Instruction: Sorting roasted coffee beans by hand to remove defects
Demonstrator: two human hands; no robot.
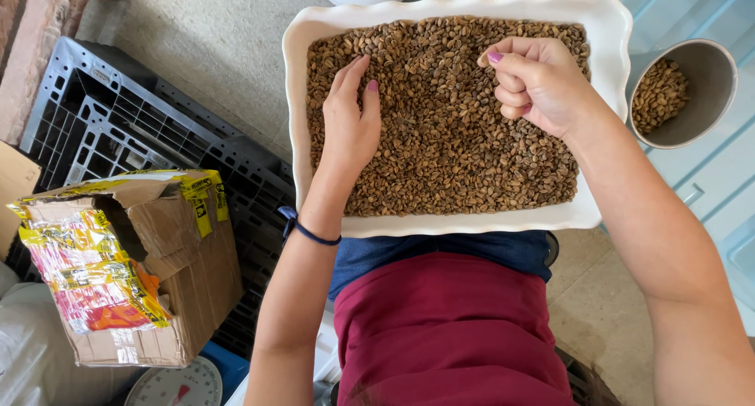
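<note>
The left hand [351,123] lies flat, fingers pressed together, on the brown beans [448,146] filling the white scalloped tray [598,29] on the person's lap, while the right hand [535,80], fingers curled in a loose pinch, hovers over the beans' upper right, near a metal cup [700,115].

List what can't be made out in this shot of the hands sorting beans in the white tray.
- Head view: whatever the curled right hand pinches; its own fingers hide it.
- Beans under the flat left hand.
- Metal cup: depth of contents, hidden by its wall.
- Scale dial: cut off by bottom edge.
</note>
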